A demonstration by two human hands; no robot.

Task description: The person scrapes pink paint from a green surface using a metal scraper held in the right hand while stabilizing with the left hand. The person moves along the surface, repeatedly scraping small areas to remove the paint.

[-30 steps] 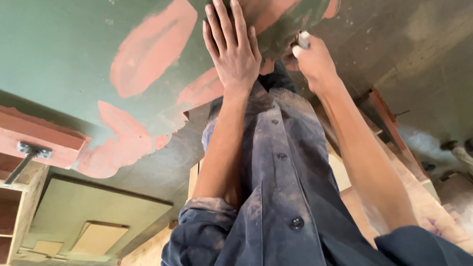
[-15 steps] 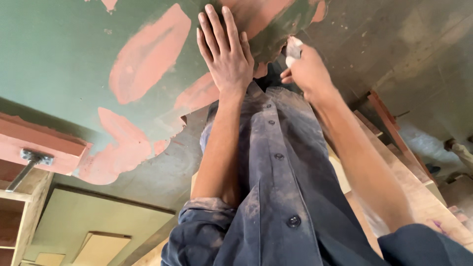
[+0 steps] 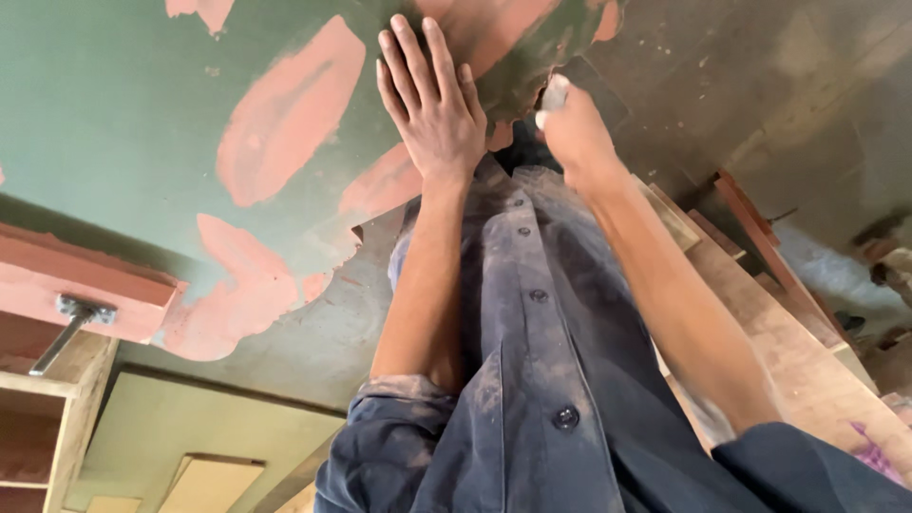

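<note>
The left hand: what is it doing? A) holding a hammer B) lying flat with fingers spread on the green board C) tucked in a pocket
B: the left hand lies open, palm down, on the green board with its pinkish patches, holding nothing.
</note>
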